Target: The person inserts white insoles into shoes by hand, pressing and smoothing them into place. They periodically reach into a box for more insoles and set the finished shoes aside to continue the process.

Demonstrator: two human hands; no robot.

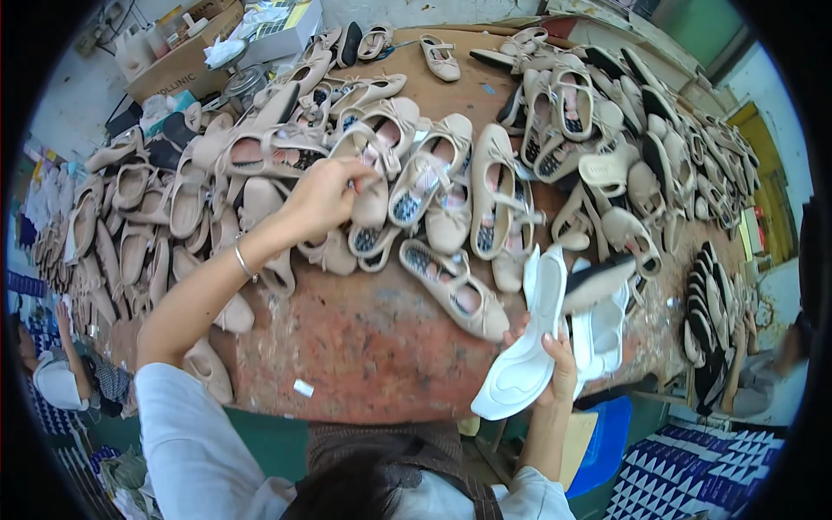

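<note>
My left hand, a bracelet on its wrist, reaches over the shoe pile. Its fingers are bent closed on a beige flat shoe whose far part lies among others. A small red spot shows at the fingertips. Near the table's front edge, my right hand grips white insoles; the long front one is tilted, and another edge shows behind it. Just left of them lies a beige strap shoe with a bow, its patterned lining visible. More white insoles lie beside the right hand, under a dark-soled shoe.
Beige shoes are heaped along the left, and another heap fills the right. The worn reddish table bears a white scrap. A cardboard box stands far left. Other people work at both sides. A blue stool stands below.
</note>
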